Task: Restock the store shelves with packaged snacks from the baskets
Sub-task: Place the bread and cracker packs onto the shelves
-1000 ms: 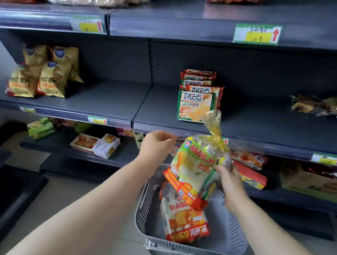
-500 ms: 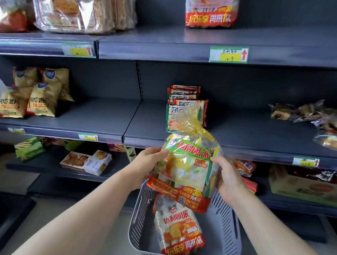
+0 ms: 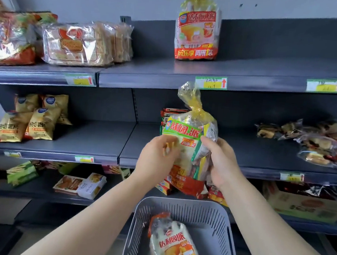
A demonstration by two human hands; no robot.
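Both hands hold a clear snack bag (image 3: 188, 129) with a green and red label and a gold tie, upright in front of the middle shelf. My left hand (image 3: 156, 157) grips its left side, my right hand (image 3: 219, 163) its right side. Below, a grey slotted basket (image 3: 224, 221) holds one more bag of the same snack (image 3: 174, 245), lying flat. A matching bag (image 3: 197, 29) stands upright on the top shelf (image 3: 251, 73), straight above the held one.
Bread packs (image 3: 83, 43) sit on the top shelf's left. Yellow chip bags (image 3: 32, 118) are at the middle shelf's left, flat packets (image 3: 173, 112) behind the held bag, wrapped pastries (image 3: 316, 141) right. Boxes (image 3: 79, 184) and a carton (image 3: 304, 204) fill the lower shelf.
The bag has risen out of the basket to middle-shelf height, with both hands now on it. My view has tilted upward, bringing the top shelf and its bag into sight.
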